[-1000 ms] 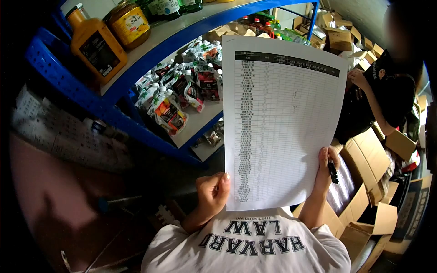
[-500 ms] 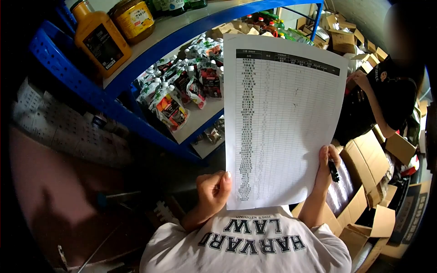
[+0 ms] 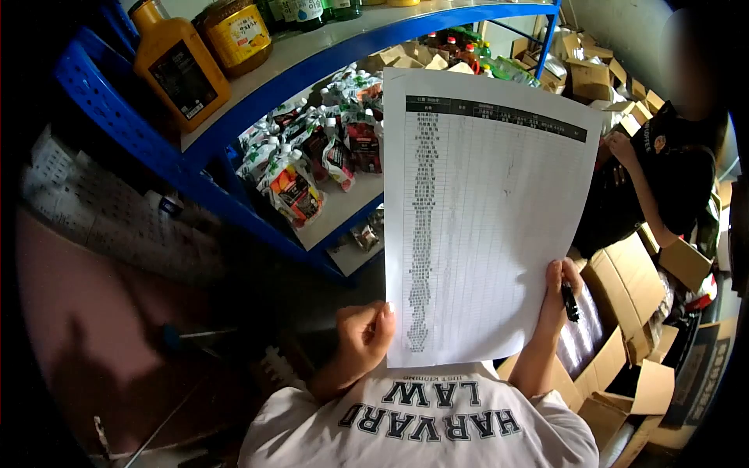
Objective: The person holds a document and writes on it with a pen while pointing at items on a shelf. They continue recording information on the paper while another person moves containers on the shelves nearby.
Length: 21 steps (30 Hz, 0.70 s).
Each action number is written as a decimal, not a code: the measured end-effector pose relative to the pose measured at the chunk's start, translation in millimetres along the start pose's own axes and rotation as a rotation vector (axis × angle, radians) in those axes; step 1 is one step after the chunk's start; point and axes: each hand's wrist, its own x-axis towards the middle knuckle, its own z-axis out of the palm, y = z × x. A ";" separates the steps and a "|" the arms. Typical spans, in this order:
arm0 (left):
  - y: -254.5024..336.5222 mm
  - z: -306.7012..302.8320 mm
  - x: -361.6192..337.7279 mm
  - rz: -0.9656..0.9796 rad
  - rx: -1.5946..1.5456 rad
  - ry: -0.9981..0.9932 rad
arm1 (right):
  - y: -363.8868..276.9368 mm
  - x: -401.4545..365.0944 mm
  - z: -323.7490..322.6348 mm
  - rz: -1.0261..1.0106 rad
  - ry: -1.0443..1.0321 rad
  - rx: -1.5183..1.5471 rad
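Observation:
A white paper sheet (image 3: 491,234) with a printed table is held up before my chest. Its header row is dark, and lines of small print run down the left column. My left hand (image 3: 365,335) pinches the sheet's lower left edge between thumb and curled fingers. At the lower right edge, my right hand (image 3: 562,288) grips the paper and also holds a black pen (image 3: 570,303), which points downward. Behind the sheet, spouted drink pouches (image 3: 292,187) crowd a shelf, partly hidden by the paper.
A blue-framed shelf (image 3: 335,58) spans the left, with an orange bottle (image 3: 179,70) and a honey-coloured jar (image 3: 236,39) on top. Another person in black (image 3: 663,164) stands at right. Open cardboard boxes (image 3: 624,288) fill the right side. A blue basket (image 3: 90,86) sits far left.
The sheet and both hands appear slightly lower in view, as does the shelf with its goods. Both hands keep their hold on the paper, and the pen stays in the right hand.

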 end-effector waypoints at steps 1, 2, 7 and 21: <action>2.3 0.6 0.9 -0.009 -0.007 0.008 | -2.9 -0.1 1.1 0.008 -0.004 0.012; 6.0 2.0 2.5 -0.017 -0.014 0.015 | -4.8 0.0 1.9 0.016 -0.007 0.023; 4.8 2.0 1.6 -0.002 -0.020 0.000 | -8.0 -2.5 -1.2 0.032 0.002 0.016; 9.7 2.9 3.5 -0.001 -0.012 -0.010 | 1.7 -1.6 -4.1 0.020 -0.005 0.063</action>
